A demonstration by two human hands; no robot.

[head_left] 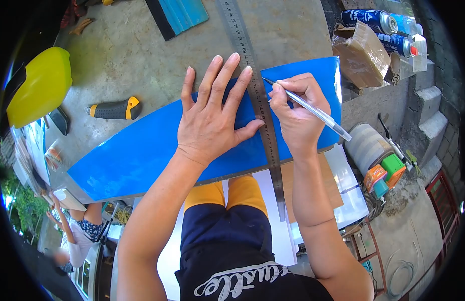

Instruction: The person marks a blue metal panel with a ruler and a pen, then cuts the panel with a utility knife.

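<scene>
A glossy blue sheet [142, 153] lies across the near edge of the table. Over it runs a long metal ruler [265, 128], from the far side of the table to past the sheet's near edge. My left hand [212, 115] is spread flat on the sheet, its thumb and fingertips at the ruler's left edge. On the ruler's right, my right hand [300, 108] grips a clear-barrelled ballpoint pen [313, 110]. The pen's dark tip points at the sheet close beside the ruler; whether it touches is too small to tell.
A black and yellow utility knife [114, 108] lies left on the table [117, 60]. Beyond it are a blue squeegee [180, 17] and a yellow-green curved piece [41, 88]. Spray cans [368, 20] and a brown package [363, 55] stand right. Another person [77, 236] is at lower left.
</scene>
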